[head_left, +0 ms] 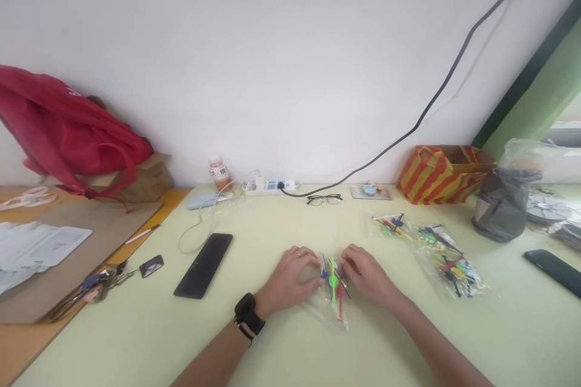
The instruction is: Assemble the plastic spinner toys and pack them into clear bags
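Left hand: thumb and fingers drawn in narrow on the left edge of the packet; a ring on one finger, a black watch at the wrist.
Right hand: fingertips bunched on the packet's upper right edge; the exact pinch is partly hidden.
Packet: between the two hands, on or just over the table; clear film, with green, red and blue plastic parts inside.
Right of the hands: three more packets of coloured parts, lying near one another.
Left of the hands: a black slab, lying flat at a slant.
Behind: glasses, then a power strip by the wall with a black cable rising rightward from it.
Back left: a bottle, standing upright.
Back right: a striped bag, with a grey bag just beside it.
Far left: keys, a pen, papers on cardboard, and a red backpack on a carton.
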Available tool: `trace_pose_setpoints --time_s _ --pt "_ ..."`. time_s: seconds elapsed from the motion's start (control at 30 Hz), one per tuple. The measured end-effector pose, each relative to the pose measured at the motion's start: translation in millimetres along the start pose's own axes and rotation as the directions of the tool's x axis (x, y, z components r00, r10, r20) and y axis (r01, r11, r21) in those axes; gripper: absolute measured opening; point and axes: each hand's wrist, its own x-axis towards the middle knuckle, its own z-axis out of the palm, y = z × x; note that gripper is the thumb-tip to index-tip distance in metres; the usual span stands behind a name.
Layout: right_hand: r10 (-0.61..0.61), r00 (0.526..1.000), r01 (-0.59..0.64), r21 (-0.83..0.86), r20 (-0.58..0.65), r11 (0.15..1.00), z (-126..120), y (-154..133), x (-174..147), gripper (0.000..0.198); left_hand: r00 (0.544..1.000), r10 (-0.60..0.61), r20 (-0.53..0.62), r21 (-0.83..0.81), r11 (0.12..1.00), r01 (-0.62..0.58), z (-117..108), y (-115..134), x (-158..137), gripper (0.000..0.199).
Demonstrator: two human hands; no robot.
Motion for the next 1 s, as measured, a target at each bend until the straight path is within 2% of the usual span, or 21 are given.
trace_pose_setpoints --time_s 0.1,0.17,0.23,0.33,0.4,0.5,0.6,0.67,0.73,0.87,1.0 --pt "0.027 0.998 -0.034 0.13 0.057 0.991 -7.5 -21.6 16.2 0.027 0.997 -0.058 -0.06 -0.168 0.985 0.047 -1.2 -5.7 0.6 0.021" --pt "-0.039 0.995 0.015 0.235 0.097 0.972 -20.8 -39.5 25.9 0.021 0.993 -0.088 -0.079 -0.324 0.944 0.058 -5.3 -8.9 1.8 0.033" --pt "-0.13 0.982 0.081 0.32 0.137 0.944 -37.7 -59.5 33.9 0.016 0.996 -0.078 -0.046 -0.439 0.897 0.05 -10.4 -10.6 3.0 0.048" --pt "-0.216 0.968 0.147 0.413 0.126 0.899 -62.7 -87.6 43.8 0.012 0.998 -0.051 0.033 -0.475 0.878 0.06 -15.1 -9.7 3.6 0.063" --pt "-0.248 0.968 0.206 0.418 0.048 0.885 -74.8 -98.7 49.4 0.012 0.995 -0.076 0.065 -0.47 0.877 0.098 -14.4 -8.3 3.3 0.06" --pt "-0.249 0.969 0.236 0.31 0.002 0.921 -79.6 -97.5 56.7 0.016 0.986 -0.159 0.046 -0.51 0.845 0.16 -9.0 -9.0 3.8 0.046" --pt "-0.228 0.961 0.198 0.186 0.156 0.962 -68.3 -82.0 62.1 0.021 0.977 -0.212 -0.034 -0.583 0.798 0.153 -4.2 -13.8 5.5 0.044" --pt "-0.262 0.919 0.216 0.181 0.295 0.96 -58.6 -73.6 64.1 0.018 0.976 -0.207 -0.069 -0.607 0.785 0.123 -3.8 -16.5 6.3 0.047" --pt "-0.314 0.885 0.251 0.215 0.344 0.944 -54.2 -72.1 64.4 0.014 0.983 -0.172 -0.066 -0.609 0.787 0.097 -5.3 -16.7 6.1 0.05" --pt "-0.334 0.924 0.274 0.285 0.187 0.919 -66.9 -85.0 61.3 0.014 0.992 -0.108 0.062 -0.557 0.821 0.125 -8.9 -11.6 4.8 0.05" --pt "-0.235 0.971 0.235 0.401 -0.05 0.886 -82.7 -87.6 63.6 0.017 0.983 -0.16 0.091 -0.447 0.876 0.184 -6.5 -10.2 4.9 0.043"
